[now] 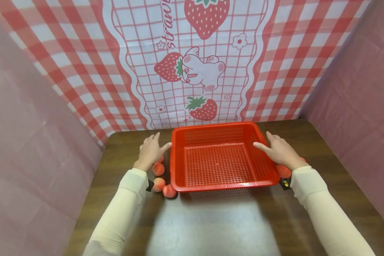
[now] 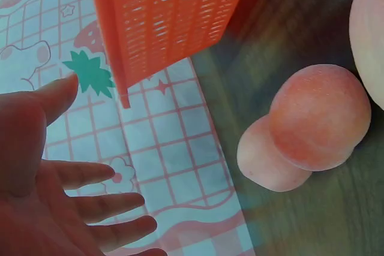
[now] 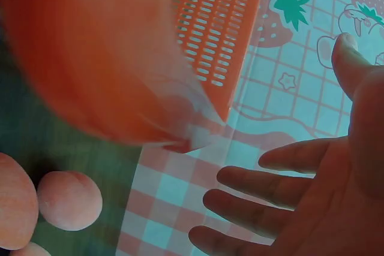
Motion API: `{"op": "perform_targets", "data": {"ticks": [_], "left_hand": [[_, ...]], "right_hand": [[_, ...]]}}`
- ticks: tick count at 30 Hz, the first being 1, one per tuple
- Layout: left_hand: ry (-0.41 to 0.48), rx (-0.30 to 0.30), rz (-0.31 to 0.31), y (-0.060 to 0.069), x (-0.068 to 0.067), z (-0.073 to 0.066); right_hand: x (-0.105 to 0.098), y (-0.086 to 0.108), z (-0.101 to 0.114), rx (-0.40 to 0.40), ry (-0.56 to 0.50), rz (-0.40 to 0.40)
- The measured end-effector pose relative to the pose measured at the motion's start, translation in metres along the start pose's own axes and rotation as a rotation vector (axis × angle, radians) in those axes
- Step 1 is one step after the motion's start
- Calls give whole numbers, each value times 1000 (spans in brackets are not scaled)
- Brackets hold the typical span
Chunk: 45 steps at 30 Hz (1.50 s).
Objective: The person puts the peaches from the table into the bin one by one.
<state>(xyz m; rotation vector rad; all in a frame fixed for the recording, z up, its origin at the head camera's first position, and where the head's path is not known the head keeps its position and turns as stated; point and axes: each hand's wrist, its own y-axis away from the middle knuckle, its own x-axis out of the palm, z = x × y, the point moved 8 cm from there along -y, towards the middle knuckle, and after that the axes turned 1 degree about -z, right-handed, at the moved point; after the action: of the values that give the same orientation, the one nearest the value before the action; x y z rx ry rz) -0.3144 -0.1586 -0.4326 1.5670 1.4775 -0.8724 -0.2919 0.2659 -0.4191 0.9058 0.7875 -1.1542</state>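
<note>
A red perforated plastic basket [image 1: 224,186] stands on the table, and the part of its inside that shows holds nothing. My left hand [image 1: 149,152] hovers by its left rim, fingers spread and thumb pointing at the rim. On the other side, my right hand [image 1: 283,153] has its fingers extended, with the thumb over the right rim. The wrist views show both palms without anything in them; gaps separate the fingers from the basket wall [image 2: 174,22]. Peaches lie beside the basket: several at the left, including one peach [image 1: 158,169], and others at the right [image 1: 283,171], partly hidden by my hand.
The brown wooden table [image 1: 121,149] has a bright reflection in front of the basket. A strawberry-patterned checked cloth [image 1: 198,71] hangs behind. Pink cloth walls [image 1: 28,142] rise at both sides. In the right wrist view, a peach [image 3: 70,201] lies near the basket.
</note>
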Motion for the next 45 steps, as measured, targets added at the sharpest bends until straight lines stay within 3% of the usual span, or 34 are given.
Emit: {"op": "perform_targets", "data": {"ticks": [16, 24, 31, 45], "left_hand": [[-28, -46, 1, -7, 8, 24], [-35, -68, 20, -7, 15, 33], [-62, -62, 0, -7, 18, 38], [-72, -81, 2, -9, 27, 45]], "right_hand": [[4, 8, -8, -8, 1, -6], [4, 11, -7, -50, 0, -61], [7, 14, -15, -31, -53, -34], [11, 20, -24, -8, -20, -88]]}}
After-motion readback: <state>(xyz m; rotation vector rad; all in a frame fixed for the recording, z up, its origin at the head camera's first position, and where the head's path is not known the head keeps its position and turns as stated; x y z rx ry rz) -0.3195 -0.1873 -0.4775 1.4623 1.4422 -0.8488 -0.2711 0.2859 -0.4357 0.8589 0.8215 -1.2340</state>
